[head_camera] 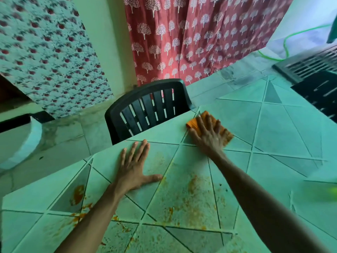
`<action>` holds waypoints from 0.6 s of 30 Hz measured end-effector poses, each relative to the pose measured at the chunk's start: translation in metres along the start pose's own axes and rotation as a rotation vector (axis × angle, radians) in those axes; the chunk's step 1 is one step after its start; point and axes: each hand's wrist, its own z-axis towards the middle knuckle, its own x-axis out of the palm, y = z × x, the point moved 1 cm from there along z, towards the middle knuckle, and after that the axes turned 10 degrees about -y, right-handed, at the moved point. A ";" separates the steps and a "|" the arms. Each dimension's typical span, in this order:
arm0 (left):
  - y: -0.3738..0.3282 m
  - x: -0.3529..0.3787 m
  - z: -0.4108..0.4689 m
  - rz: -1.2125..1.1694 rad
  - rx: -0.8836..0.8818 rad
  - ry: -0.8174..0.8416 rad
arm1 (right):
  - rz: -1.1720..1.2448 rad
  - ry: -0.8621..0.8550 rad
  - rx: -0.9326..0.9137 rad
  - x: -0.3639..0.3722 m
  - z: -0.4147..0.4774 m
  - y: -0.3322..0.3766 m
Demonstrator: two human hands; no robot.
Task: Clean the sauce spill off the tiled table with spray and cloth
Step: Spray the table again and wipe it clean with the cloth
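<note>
Orange-brown sauce smears [191,203] spread over the pale green tiled table [284,128], with a thicker blob [78,195] near the left corner. My right hand [207,134] lies flat with spread fingers on an orange cloth [227,136], pressing it on the tiles near the table's far edge. My left hand [135,165] rests flat on the table beside the smears, fingers straight, holding nothing. A blurred yellow-green object [331,193] at the right edge may be the spray bottle; I cannot tell.
A black plastic chair [145,106] stands against the table's far edge. Behind it hangs a red tree-print curtain [191,37]. A second black chair [313,73] is at the right. Tiled floor lies to the left.
</note>
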 end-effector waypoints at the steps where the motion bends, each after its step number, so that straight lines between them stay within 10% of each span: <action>1: 0.001 0.000 0.000 -0.001 -0.002 -0.003 | 0.023 -0.006 -0.022 0.004 0.006 0.020; 9: 0.002 0.002 0.001 0.001 -0.009 0.003 | 0.020 0.093 -0.596 0.002 -0.124 0.023; 18: 0.001 0.001 0.001 0.002 -0.004 0.011 | 0.066 -0.002 -0.075 0.012 0.004 0.038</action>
